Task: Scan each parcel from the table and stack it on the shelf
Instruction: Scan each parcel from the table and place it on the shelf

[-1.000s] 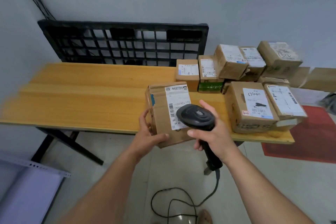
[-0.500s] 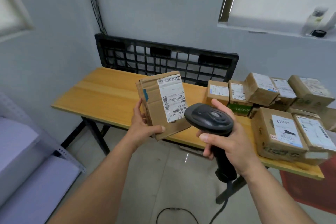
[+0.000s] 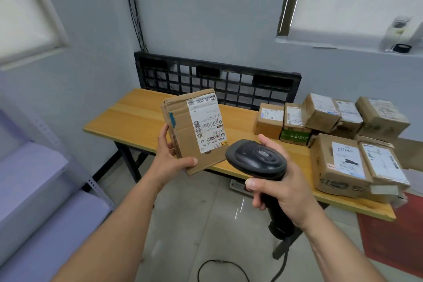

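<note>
My left hand (image 3: 170, 158) grips a flat brown cardboard parcel (image 3: 183, 130) by its lower left edge and holds it upright in the air, its white shipping label facing me. To its right, my right hand (image 3: 278, 186) grips the handle of a black barcode scanner (image 3: 256, 159), whose head sits just below and right of the parcel. Several more labelled cardboard parcels (image 3: 338, 160) are piled on the right end of the wooden table (image 3: 132, 119). A grey metal shelf (image 3: 34, 190) stands at the left.
A black plastic pallet (image 3: 217, 80) leans against the wall behind the table. The scanner's cable (image 3: 219, 265) loops on the tiled floor below. A red mat (image 3: 398, 233) lies on the floor at the right. A window sill (image 3: 343, 44) holds small items.
The view has swung left and up, bringing the shelf into sight. The parcel has been lifted away from the table edge, and the scanner has moved apart from its label.
</note>
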`<state>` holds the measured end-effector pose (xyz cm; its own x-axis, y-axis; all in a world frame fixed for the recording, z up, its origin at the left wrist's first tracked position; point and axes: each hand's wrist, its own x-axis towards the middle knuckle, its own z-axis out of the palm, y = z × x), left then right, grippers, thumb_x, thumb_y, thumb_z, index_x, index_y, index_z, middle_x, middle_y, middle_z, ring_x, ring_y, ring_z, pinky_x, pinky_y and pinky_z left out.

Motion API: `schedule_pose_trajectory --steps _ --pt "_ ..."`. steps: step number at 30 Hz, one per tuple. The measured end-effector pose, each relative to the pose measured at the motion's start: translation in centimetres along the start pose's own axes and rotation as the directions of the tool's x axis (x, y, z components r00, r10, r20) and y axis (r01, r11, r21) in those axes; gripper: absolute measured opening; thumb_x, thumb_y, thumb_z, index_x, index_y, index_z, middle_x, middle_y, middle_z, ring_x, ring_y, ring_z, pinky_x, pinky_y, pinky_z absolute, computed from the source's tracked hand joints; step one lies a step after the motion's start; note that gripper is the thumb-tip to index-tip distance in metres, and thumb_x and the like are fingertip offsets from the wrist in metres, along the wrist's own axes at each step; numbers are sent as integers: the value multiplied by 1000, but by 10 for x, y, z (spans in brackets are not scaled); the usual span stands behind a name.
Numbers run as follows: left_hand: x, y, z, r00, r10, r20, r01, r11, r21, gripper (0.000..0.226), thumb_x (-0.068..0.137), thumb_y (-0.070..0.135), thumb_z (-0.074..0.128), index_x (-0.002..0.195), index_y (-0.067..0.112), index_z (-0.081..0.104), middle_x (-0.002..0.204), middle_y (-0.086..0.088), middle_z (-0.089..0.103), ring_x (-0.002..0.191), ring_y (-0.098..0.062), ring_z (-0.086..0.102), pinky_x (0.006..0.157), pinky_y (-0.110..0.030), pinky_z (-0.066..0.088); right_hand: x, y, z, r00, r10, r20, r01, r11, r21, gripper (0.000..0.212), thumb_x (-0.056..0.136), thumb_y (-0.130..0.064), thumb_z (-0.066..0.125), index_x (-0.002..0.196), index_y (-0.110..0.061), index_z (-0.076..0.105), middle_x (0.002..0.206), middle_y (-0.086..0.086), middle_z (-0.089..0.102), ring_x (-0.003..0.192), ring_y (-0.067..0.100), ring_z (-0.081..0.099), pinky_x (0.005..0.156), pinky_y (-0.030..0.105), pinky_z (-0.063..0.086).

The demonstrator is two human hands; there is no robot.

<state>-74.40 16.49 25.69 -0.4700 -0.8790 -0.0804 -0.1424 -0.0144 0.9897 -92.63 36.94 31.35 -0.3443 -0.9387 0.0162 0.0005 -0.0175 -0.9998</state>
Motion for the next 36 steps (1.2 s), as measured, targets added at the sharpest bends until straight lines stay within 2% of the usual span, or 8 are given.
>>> schedule_pose_trajectory --steps 9,13,16,19,24,27,32,36 --pt "-43 8 3 998 18 -61 -17 1000 5 128 50 19 85 144 50 5 130 -8 47 117 -24 55 70 -25 53 -25 0 -6 999 -18 41 19 1000 -10 93 65 -3 86 137 -42 43 79 8 72 48 33 59 44 36 50" --pt "-64 9 -3 994 31 -101 -28 999 28 124 64 3 86 148 42 3 129 -7 48 118 -23 54 83 -27 50 -32 3 0 996 -55 73 55 998 0 95 64 -9 86 139 -43 40 86 12 72 50 34 61 45 36 51" --pt "-80 9 -14 990 33 -134 -25 998 60 132 47 23 88 147 45 4 127 -4 49 117 -22 54 94 -40 50 -35 5 6 993 -78 86 78 997 7 91 64 -9 82 136 -45 41 91 12 72 50 32 61 47 40 52" --pt "-91 7 -24 985 23 -173 -10 997 74 129 52 16 89 146 45 5 123 -3 51 116 -23 54 88 -35 50 -35 10 10 990 -91 112 91 996 11 90 70 2 79 138 -43 41 92 11 72 49 31 60 47 40 51" --pt "-106 5 -40 971 43 -236 -24 996 84 122 57 12 84 146 45 7 129 -6 50 116 -21 55 78 -24 49 -35 15 23 983 -93 158 88 995 44 91 68 0 82 139 -42 43 95 15 68 48 33 60 45 37 50" --pt "-112 4 -50 963 40 -267 -19 996 83 117 68 3 83 146 45 7 132 -6 47 118 -22 53 79 -24 48 -33 16 32 978 -90 190 82 995 51 90 70 4 80 138 -42 43 97 16 68 48 34 60 45 37 51" --pt "-119 4 -69 951 31 -309 -9 997 70 121 56 15 85 142 50 8 130 -5 48 116 -19 53 76 -23 48 -27 13 47 970 -97 221 87 995 55 90 70 6 79 138 -41 44 99 15 69 48 33 59 44 36 50" --pt "-126 6 -89 940 43 -339 -21 997 70 113 72 0 80 144 46 6 128 -4 46 110 -15 53 72 -20 47 -18 9 68 964 -110 242 98 993 60 90 69 4 80 137 -42 44 98 15 69 48 33 59 45 36 49"
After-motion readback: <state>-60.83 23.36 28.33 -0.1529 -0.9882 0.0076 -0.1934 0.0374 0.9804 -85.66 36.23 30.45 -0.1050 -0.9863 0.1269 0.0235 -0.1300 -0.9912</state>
